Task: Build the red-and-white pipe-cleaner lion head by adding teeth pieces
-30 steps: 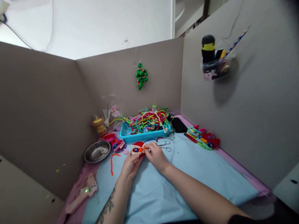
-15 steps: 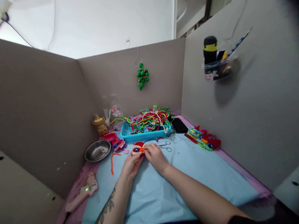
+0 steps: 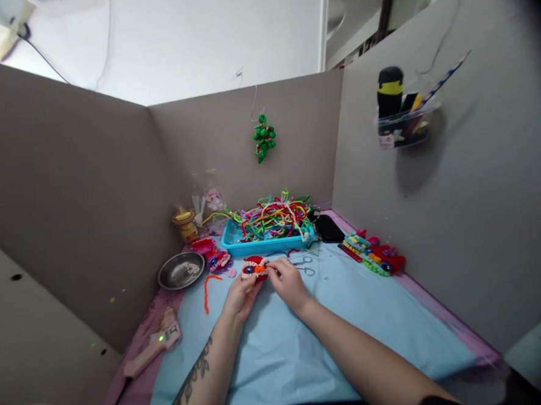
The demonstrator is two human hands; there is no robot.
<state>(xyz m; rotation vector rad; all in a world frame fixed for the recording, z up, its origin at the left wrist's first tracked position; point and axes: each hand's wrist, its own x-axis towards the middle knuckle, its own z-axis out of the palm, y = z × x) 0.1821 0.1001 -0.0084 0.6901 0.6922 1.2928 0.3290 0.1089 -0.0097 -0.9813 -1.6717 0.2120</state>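
My left hand (image 3: 240,295) and my right hand (image 3: 289,281) meet over a small red pipe-cleaner figure (image 3: 255,267) with a white trim, a blue eye and an orange bit. Both hands pinch it, the left from below and the right from its right side. It rests low over the light blue sheet (image 3: 307,347). Small scissors (image 3: 302,264) lie just right of my right hand. A loose orange pipe cleaner (image 3: 207,289) lies left of my left hand.
A blue tray (image 3: 268,242) heaped with coloured pipe cleaners stands behind the hands. A steel bowl (image 3: 181,269), a glue gun (image 3: 152,349), finished colourful figures (image 3: 375,256), a black phone (image 3: 329,228) and grey cardboard walls surround the sheet. A green ornament (image 3: 263,137) hangs on the back wall.
The view has shifted slightly, so everything sits a little further right. Both hands stay on the red figure with only small finger movements.
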